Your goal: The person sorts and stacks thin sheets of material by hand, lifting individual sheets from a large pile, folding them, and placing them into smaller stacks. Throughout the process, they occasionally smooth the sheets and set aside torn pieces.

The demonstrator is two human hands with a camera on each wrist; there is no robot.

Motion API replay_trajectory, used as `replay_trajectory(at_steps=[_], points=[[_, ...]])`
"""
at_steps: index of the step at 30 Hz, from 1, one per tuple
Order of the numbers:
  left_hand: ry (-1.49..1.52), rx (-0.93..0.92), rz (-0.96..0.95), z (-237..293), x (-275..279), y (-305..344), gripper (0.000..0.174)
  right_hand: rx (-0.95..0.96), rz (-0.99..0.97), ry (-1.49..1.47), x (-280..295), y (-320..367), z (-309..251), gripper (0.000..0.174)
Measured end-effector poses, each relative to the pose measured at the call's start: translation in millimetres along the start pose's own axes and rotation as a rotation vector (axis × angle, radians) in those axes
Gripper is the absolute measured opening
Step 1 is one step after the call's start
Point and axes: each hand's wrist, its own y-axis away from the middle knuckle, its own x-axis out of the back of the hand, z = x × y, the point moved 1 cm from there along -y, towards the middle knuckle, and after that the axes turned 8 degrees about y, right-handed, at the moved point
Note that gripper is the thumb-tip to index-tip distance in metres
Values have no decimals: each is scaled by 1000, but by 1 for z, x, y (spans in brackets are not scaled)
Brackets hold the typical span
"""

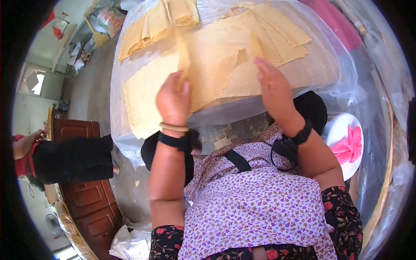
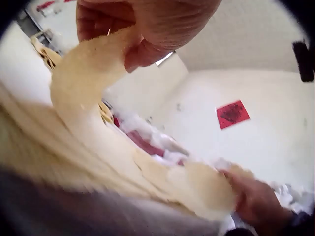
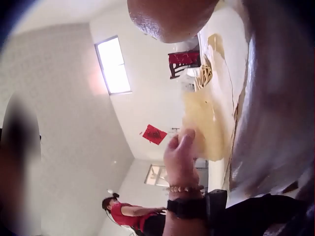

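A thin, pale yellow sheet [image 1: 212,65] is lifted at both ends above larger flat sheets [image 1: 145,93] on the plastic-covered table. My left hand [image 1: 174,97] pinches its left end between thumb and fingers; in the left wrist view that hand [image 2: 142,29] holds the curling edge of the sheet [image 2: 88,71]. At the other end, my right hand [image 1: 276,86] grips the sheet's right side, blurred in the head view. The left wrist view shows the right hand [image 2: 258,196] at the far end of the sheet.
Folded sheets [image 1: 149,26] lie at the table's upper left, and overlapping flat ones [image 1: 281,32] at the upper right. A white stool [image 1: 342,125] with a pink cloth [image 1: 350,145] stands at right. Another person [image 1: 69,158] stands at left by a wooden cabinet [image 1: 89,195].
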Motion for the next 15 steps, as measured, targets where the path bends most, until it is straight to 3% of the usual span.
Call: replay_trajectory(at_steps=[1, 3, 7, 10, 15], points=[[-14, -136, 33, 13, -12, 4, 23, 73, -41, 99, -5, -3, -5, 36], [-98, -174, -24, 38, -29, 7, 21, 213, -129, 298, -18, -4, -12, 40], [-116, -201, -138, 50, -57, 4, 12, 189, -165, 409, -37, -7, -17, 46], [-152, -47, -195, 50, -72, 1, 19, 125, -151, 437, -48, -13, -13, 49], [50, 96, -206, 54, -83, -15, 26, 78, -8, 377, -59, -23, -19, 48]])
